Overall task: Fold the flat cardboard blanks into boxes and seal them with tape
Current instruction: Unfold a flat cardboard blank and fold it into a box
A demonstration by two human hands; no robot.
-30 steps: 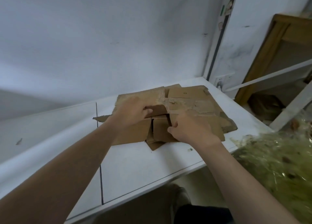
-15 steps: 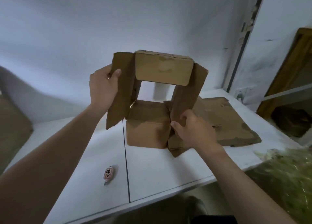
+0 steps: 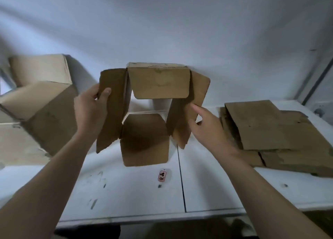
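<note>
Cardboard blank [image 3: 158,84], opened, above the white surface [image 3: 216,184]: left grip [image 3: 90,111] pinches one side flap [image 3: 115,123]; right grip [image 3: 207,130], fingers [image 3: 195,108] straight, touches the other; white wall [image 3: 162,22] behind.

Matt brown corrugated cardboard on the open box [image 3: 158,84], flaps creased and soft-edged, flat blanks [image 3: 270,130] same matt cardboard, scuffed, torn at edges, table [image 3: 216,188] smooth white, smudged with dark marks, small tag [image 3: 162,175] glossy.
</note>
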